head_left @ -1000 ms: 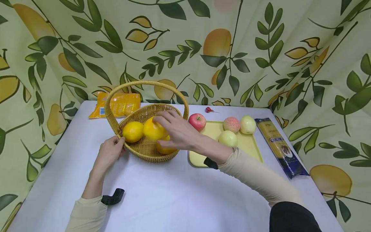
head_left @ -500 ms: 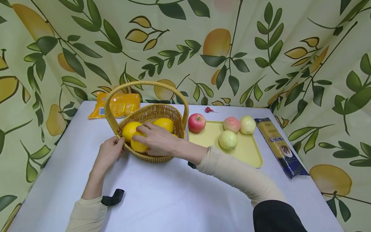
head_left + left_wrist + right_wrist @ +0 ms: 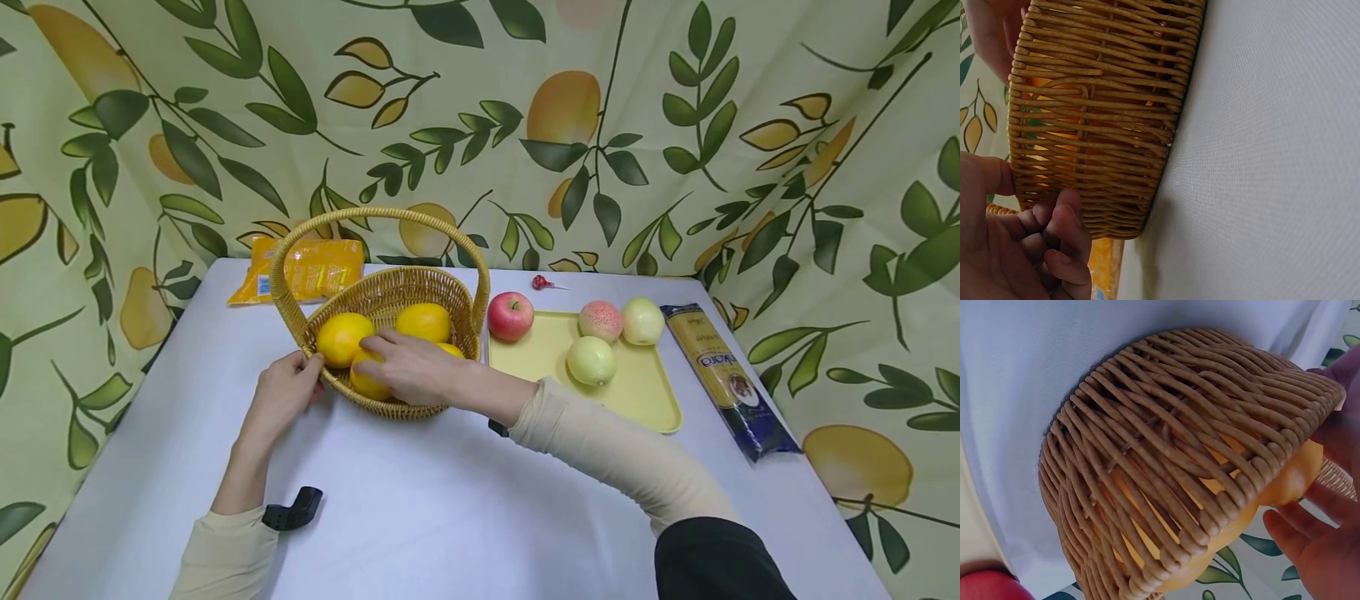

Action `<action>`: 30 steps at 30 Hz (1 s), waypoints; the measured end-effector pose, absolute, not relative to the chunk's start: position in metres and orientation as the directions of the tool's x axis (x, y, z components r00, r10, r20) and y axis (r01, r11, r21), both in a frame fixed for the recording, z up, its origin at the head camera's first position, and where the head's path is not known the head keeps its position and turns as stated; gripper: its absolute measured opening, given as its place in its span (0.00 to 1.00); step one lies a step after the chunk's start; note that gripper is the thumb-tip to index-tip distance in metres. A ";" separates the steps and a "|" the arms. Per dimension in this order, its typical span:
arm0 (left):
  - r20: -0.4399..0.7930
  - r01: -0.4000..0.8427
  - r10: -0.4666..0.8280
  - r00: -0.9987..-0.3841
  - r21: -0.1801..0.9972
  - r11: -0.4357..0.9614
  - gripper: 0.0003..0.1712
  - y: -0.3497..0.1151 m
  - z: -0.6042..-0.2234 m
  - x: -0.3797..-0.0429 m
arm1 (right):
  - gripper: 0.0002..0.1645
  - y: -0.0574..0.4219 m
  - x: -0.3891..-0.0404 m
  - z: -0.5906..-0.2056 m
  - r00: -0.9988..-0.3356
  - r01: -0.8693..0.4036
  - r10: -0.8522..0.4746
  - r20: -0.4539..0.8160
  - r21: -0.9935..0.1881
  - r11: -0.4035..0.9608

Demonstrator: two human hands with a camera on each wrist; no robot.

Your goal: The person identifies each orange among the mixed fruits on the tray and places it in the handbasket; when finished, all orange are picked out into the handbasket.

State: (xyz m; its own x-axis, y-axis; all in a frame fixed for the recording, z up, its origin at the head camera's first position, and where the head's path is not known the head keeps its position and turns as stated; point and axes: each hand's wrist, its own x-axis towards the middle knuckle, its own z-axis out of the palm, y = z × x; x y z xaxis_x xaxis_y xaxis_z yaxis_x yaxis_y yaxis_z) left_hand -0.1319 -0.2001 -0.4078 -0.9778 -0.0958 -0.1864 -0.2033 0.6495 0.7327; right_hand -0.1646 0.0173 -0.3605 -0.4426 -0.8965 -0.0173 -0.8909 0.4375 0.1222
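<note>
A wicker basket (image 3: 397,410) with a tall arched handle stands on the table at left of centre, with several yellow lemons inside. My left hand (image 3: 281,396) pinches the basket's left rim, thumb on the rim and fingers curled against the woven outside (image 3: 1041,244). Reaching over the front rim, my right hand (image 3: 416,367) holds a lemon (image 3: 367,377) low in the basket. Behind it lie another lemon (image 3: 345,337) at left and one more lemon (image 3: 423,322) at the back. In the right wrist view, fingers (image 3: 1291,537) sit close around the fruit past the rim.
Right of the basket lies a yellow tray (image 3: 637,404) bearing a red apple (image 3: 511,317), a peach (image 3: 600,321) and two pale green fruits (image 3: 591,361). A pasta packet (image 3: 727,379) lies farther right. An orange bag (image 3: 318,268) and a lollipop (image 3: 540,282) lie at the back.
My right hand has carried the lemon leftward and down to the basket's front left, uncovering the back lemon. It has since barely moved. My left hand has stayed on the rim.
</note>
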 end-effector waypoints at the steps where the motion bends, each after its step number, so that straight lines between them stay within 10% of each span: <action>1: -0.187 -0.204 -0.096 -0.978 0.733 0.650 0.27 -0.200 -0.408 -0.132 | 0.24 0.018 -0.164 -0.360 -0.442 -0.893 -0.897 -0.027 0.112 0.437; 20: -0.174 -0.195 -0.098 -0.980 0.730 0.655 0.27 -0.201 -0.406 -0.130 | 0.24 0.030 -0.168 -0.350 -0.479 -0.878 -0.877 -0.039 0.011 0.479; 30: -0.106 -0.148 -0.103 -0.989 0.671 0.726 0.26 -0.196 -0.402 -0.126 | 0.22 0.093 -0.153 -0.336 -0.537 -0.842 -0.809 0.237 -0.098 0.530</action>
State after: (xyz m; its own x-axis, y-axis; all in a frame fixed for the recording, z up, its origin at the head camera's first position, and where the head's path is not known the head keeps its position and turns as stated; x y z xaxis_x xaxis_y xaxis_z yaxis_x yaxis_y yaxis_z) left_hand -0.1263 -0.1958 -0.4019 -0.9890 -0.1034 -0.1057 -0.1477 0.7265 0.6711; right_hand -0.1532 0.0932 -0.3362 -0.5374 -0.8093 0.2372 -0.8421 0.5303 -0.0982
